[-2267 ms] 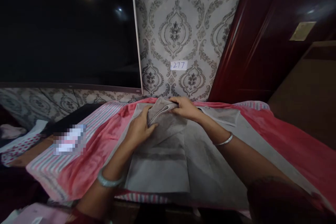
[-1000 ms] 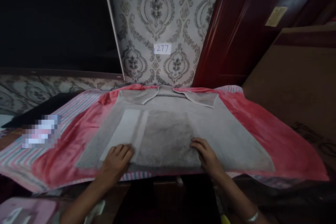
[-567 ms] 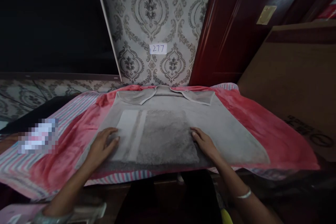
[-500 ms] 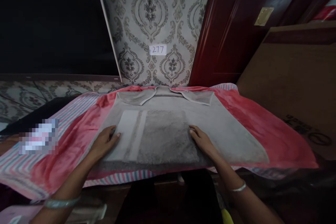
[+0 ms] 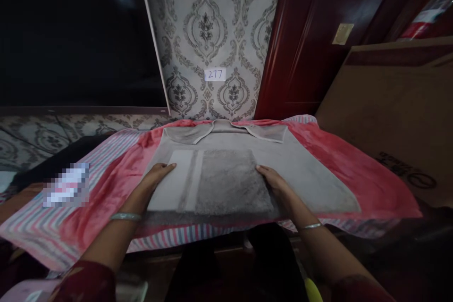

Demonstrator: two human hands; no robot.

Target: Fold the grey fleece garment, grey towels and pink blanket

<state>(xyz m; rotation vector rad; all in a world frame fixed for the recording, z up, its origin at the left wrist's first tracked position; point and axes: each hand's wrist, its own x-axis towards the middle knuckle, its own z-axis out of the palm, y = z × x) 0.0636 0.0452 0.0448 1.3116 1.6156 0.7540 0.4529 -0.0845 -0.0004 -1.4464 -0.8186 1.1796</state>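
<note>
A folded grey and white towel (image 5: 230, 179) with a striped band lies on a pale grey cloth (image 5: 304, 184), which has two collar-like flaps at its far edge. At the towel's white left edge, my left hand (image 5: 157, 177) is closed, thumb on top and fingers mostly hidden. My right hand (image 5: 272, 180) grips the opposite, fuzzy grey edge, its fingertips partly out of sight. The towel looks flat, and I cannot tell whether its sides are raised.
Under the grey cloth spreads a pink blanket (image 5: 375, 179) over a striped cloth (image 5: 106, 155). A cardboard box (image 5: 389, 99) stands on the right, with a bottle (image 5: 424, 19) behind it. A dark screen (image 5: 78, 37) is at the left; a paper label (image 5: 215, 74) hangs on the wall.
My left hand has moved right and inward onto the towel's white edge, thumb now over it. My right hand stays at the other edge. The view has shifted slightly.
</note>
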